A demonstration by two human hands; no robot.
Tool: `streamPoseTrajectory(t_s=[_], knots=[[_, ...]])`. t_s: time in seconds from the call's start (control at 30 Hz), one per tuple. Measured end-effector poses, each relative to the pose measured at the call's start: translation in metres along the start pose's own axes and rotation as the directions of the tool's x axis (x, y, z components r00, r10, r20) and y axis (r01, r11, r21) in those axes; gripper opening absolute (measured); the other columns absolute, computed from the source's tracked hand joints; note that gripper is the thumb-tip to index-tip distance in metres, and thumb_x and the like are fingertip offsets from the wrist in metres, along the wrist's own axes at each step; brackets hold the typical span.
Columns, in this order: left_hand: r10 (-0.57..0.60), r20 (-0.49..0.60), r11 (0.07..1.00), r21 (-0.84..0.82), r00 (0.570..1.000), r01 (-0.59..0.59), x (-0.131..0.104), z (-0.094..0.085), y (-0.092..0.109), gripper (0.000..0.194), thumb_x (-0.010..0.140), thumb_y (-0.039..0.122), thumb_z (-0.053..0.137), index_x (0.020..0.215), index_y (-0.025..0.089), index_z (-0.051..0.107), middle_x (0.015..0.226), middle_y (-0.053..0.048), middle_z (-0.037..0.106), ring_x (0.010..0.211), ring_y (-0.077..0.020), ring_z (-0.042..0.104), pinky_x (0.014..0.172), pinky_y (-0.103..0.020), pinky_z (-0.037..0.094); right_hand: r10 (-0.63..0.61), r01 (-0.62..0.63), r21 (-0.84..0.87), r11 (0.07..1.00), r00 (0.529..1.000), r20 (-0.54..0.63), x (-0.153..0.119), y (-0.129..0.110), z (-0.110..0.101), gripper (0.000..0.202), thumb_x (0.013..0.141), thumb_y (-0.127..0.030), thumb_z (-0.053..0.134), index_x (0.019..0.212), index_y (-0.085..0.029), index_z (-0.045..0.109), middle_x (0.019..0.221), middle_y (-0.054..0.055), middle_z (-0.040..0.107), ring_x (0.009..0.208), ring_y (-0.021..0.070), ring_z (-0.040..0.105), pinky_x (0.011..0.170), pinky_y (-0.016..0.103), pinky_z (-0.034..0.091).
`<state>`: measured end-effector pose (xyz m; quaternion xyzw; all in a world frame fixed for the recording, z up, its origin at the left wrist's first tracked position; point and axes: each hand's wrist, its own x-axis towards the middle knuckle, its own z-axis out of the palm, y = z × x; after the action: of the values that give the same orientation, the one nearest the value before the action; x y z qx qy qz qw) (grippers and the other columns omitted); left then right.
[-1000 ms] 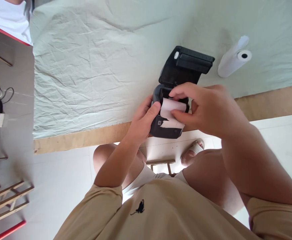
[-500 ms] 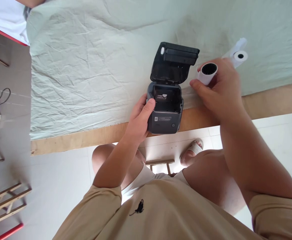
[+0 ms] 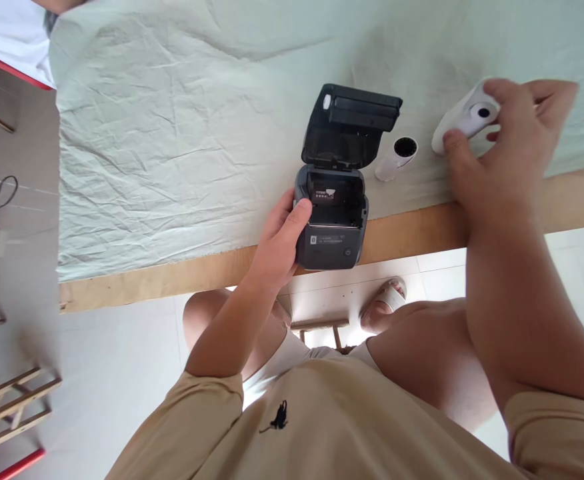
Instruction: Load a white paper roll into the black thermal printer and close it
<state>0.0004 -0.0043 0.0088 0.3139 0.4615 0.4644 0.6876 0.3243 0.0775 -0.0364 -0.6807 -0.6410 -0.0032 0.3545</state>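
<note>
This is an indoor room of unclear kind, with a cloth-covered table (image 3: 172,167), tiled floor (image 3: 117,360) and wooden frame (image 3: 17,404).

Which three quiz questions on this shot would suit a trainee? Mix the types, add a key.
1. How does the lid of the printer stand?
A) shut
B) swung open, away from the body
C) off, lying apart

2. True or false: the short tube stands between the printer and the paper roll, with the right hand off it.

3. Fill in: the left hand holds the ____.

Key: 1 B; 2 true; 3 printer.
</note>
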Motion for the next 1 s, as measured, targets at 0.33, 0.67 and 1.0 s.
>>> streamPoseTrajectory(t_s=[0.33,0.67,1.0], knots=[[0.038,0.025,0.999,0.01,0.999,-0.038,0.006,-0.005,-0.008,0.044,0.097,0.064,0.083,0.118,0.025,0.081,0.13,-0.006,0.088,0.139,-0.0323,0.08,0.104,-0.04,0.075,0.086,-0.099,0.07,0.993,0.98,0.178,-0.012,-0.022,-0.003,0.067,0.075,0.004,0.076,0.136,-0.022,0.074,0.133,0.014,0.071,0.111,0.027,0.071,0.096,0.045,0.06],[0.028,0.018,0.999,0.019,0.999,-0.029,0.005,-0.006,-0.007,0.048,0.095,0.066,0.084,0.117,0.024,0.081,0.128,-0.007,0.088,0.138,-0.0335,0.081,0.106,-0.042,0.074,0.122,-0.13,0.072,0.989,0.987,0.104,-0.012,0.005,0.01,0.081,0.077,-0.001,0.086,0.152,-0.024,0.066,0.136,0.014,0.068,0.111,0.026,0.073,0.094,0.046,0.06],[0.013,0.014,1.0,0.022,1.0,-0.013,0.004,-0.005,-0.005,0.042,0.098,0.062,0.083,0.117,0.025,0.081,0.131,-0.006,0.087,0.138,-0.0323,0.08,0.103,-0.039,0.074,0.082,-0.091,0.055,0.994,0.986,0.143,-0.008,0.034,0.017,0.08,0.078,-0.015,0.096,0.15,-0.024,0.063,0.128,0.012,0.057,0.124,0.0304,0.066,0.106,0.056,0.057]])
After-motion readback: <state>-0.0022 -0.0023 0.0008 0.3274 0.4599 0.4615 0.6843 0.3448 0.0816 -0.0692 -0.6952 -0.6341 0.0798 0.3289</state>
